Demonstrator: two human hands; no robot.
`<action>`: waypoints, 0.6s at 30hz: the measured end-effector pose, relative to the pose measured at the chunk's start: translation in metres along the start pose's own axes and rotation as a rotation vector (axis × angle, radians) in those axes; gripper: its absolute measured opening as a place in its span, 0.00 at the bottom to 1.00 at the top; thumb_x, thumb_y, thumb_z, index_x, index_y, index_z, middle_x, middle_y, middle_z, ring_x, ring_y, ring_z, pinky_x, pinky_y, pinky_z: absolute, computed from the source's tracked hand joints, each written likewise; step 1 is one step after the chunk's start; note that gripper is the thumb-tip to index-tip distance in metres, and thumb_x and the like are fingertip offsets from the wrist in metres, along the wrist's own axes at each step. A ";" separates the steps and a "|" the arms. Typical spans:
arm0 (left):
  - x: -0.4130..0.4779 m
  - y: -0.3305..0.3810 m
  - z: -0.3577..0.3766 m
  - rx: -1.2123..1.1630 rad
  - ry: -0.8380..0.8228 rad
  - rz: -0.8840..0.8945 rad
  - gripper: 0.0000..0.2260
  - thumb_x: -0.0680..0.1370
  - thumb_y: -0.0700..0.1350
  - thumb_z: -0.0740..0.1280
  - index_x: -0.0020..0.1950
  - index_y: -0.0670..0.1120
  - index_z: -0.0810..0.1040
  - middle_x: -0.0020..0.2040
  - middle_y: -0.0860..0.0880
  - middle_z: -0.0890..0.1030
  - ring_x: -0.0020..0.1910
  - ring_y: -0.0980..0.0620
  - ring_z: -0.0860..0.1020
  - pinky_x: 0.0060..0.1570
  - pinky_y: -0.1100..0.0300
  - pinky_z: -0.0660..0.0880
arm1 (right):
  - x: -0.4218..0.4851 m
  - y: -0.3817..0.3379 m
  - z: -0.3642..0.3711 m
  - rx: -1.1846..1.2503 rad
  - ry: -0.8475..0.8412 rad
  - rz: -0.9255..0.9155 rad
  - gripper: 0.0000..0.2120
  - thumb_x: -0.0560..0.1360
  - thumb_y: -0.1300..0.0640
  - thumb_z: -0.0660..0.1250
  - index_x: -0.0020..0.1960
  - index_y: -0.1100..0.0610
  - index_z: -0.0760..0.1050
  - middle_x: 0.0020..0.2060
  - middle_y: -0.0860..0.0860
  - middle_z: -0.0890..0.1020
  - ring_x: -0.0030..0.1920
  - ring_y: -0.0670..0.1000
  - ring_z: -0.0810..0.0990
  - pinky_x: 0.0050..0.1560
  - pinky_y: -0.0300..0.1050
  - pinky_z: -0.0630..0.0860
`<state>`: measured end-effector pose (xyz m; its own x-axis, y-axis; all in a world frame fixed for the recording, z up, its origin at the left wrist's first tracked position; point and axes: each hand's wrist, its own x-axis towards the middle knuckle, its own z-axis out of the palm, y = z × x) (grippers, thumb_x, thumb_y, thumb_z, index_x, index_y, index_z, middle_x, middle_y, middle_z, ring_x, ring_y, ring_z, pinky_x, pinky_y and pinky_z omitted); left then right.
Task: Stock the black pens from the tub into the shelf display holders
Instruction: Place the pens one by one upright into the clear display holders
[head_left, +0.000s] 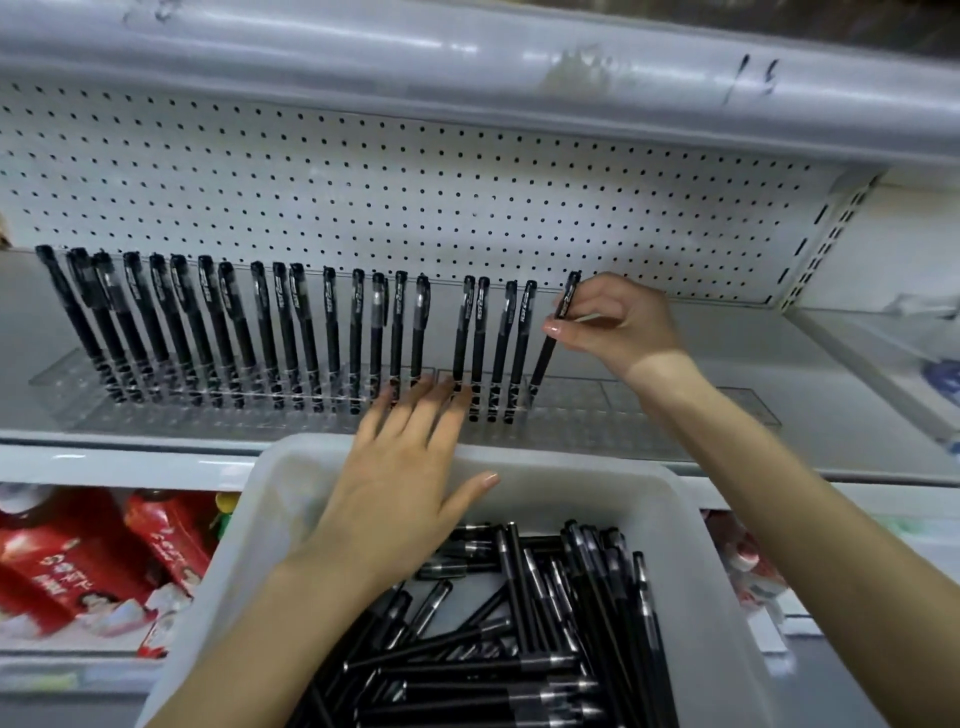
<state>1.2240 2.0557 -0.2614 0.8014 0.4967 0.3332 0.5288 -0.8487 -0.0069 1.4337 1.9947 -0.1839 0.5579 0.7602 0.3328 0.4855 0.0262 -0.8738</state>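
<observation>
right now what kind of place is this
Probably a shop aisle: a white pegboard behind the shelf, black pens standing in clear display holders, and red boxed goods below.

Black pens (332, 332) stand rowed in clear shelf holders (649, 410), one pen (543, 358) tilted at right; loose pens (519, 649) fill the white tub (691, 519).

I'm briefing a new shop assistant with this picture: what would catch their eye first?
First, the long row of black pens standing in the clear holders along the shelf, before the white pegboard. At the row's right end the right hand pinches one more pen, its lower end at the holder, while the left hand reaches flat toward the holders' front. In the foreground, a white tub holds a heap of loose black pens.
</observation>
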 end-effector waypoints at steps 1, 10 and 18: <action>0.000 0.000 0.000 0.007 -0.001 0.001 0.33 0.78 0.66 0.46 0.74 0.46 0.64 0.72 0.48 0.67 0.74 0.49 0.60 0.71 0.51 0.48 | -0.001 0.001 0.001 -0.004 -0.006 0.000 0.11 0.65 0.64 0.77 0.42 0.55 0.77 0.38 0.48 0.82 0.41 0.45 0.80 0.54 0.50 0.79; -0.002 0.000 0.001 0.002 -0.002 0.007 0.33 0.78 0.67 0.45 0.75 0.46 0.61 0.74 0.49 0.64 0.74 0.52 0.57 0.72 0.52 0.45 | -0.005 0.006 0.002 -0.043 -0.027 0.038 0.11 0.66 0.62 0.77 0.43 0.55 0.77 0.38 0.44 0.81 0.40 0.38 0.78 0.48 0.33 0.75; -0.001 0.002 0.000 0.039 0.016 0.008 0.34 0.78 0.67 0.45 0.74 0.44 0.62 0.73 0.46 0.65 0.74 0.50 0.60 0.72 0.51 0.48 | -0.009 0.008 0.000 -0.030 -0.031 0.044 0.12 0.65 0.62 0.77 0.43 0.51 0.76 0.40 0.43 0.81 0.43 0.39 0.79 0.49 0.30 0.73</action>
<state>1.2242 2.0532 -0.2618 0.8013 0.4866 0.3480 0.5331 -0.8448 -0.0461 1.4324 1.9877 -0.1935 0.5588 0.7797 0.2826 0.4808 -0.0269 -0.8764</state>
